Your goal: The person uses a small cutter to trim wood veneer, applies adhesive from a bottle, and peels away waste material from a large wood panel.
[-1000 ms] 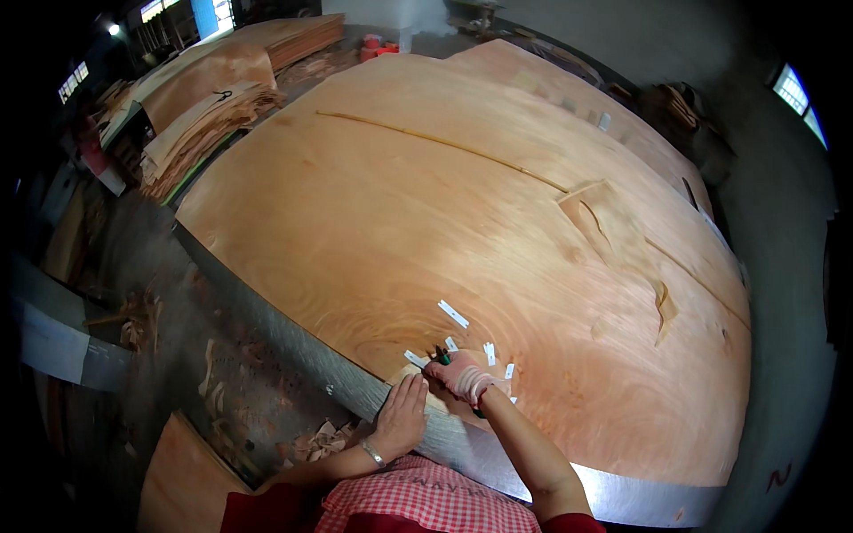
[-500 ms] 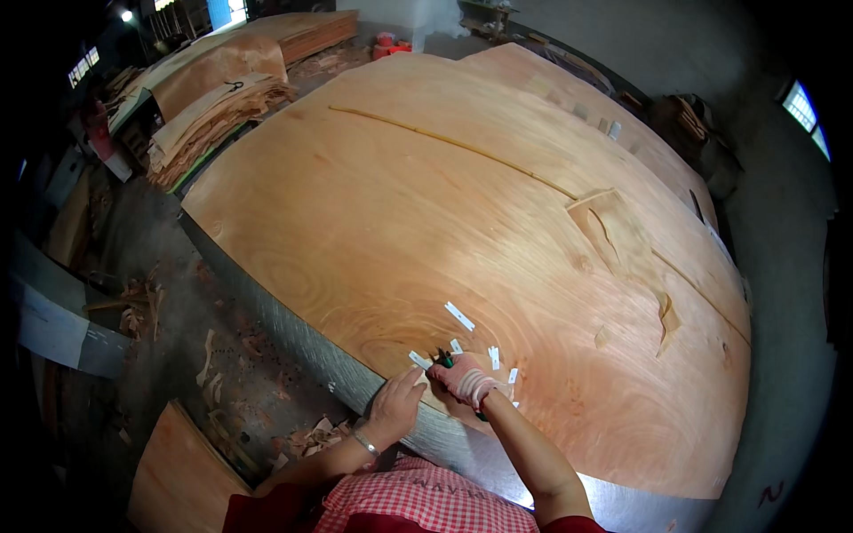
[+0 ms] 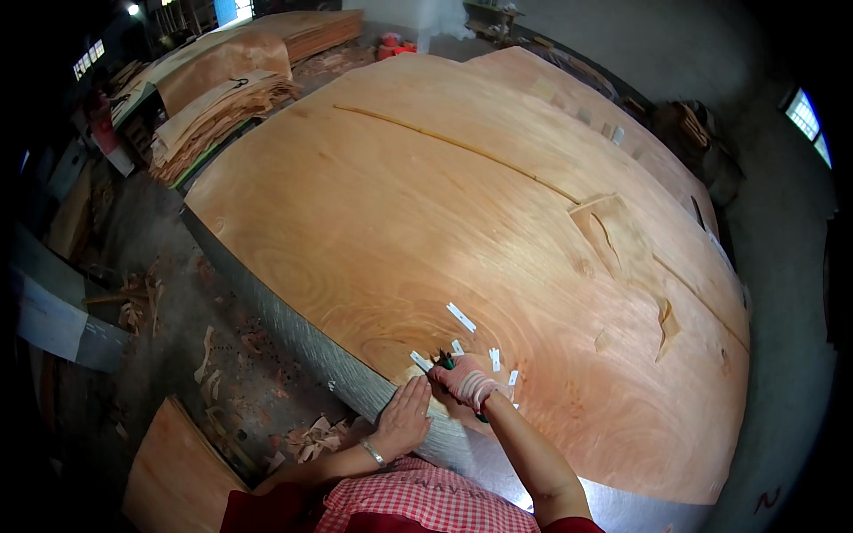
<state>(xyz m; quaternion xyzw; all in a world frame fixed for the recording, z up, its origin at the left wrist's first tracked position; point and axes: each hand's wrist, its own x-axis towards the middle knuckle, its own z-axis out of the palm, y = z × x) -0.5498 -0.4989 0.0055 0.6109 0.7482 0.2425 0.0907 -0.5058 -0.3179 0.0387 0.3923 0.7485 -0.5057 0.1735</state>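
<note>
A large sheet of wood veneer [image 3: 382, 213] lies spread before me. My left hand [image 3: 405, 419], bare and wearing a bracelet, rests flat near its close edge with the fingers stretched out. Beside it my right hand [image 3: 465, 382], in a pink-and-white striped glove, is closed around a green-handled hand tool [image 3: 447, 361]. Dark tips stick out ahead of the fingers, and the handle shows behind the palm; the tool's exact kind is hard to make out. A short white strip [image 3: 420, 361] lies by the tips. Another white strip [image 3: 460, 316] and several more lie around the right hand.
A long thin stick [image 3: 453, 142] crosses the sheet, with loose veneer scraps [image 3: 613, 233] at its right. Stacked veneer [image 3: 218, 115] stands at the far left, near a person [image 3: 105, 133]. Shavings [image 3: 315, 437] litter the floor by a curved board [image 3: 178, 471].
My left hand has shifted slightly downward and flattened, its fingers closer to the right hand. The right hand keeps its grip on the tool in nearly the same place.
</note>
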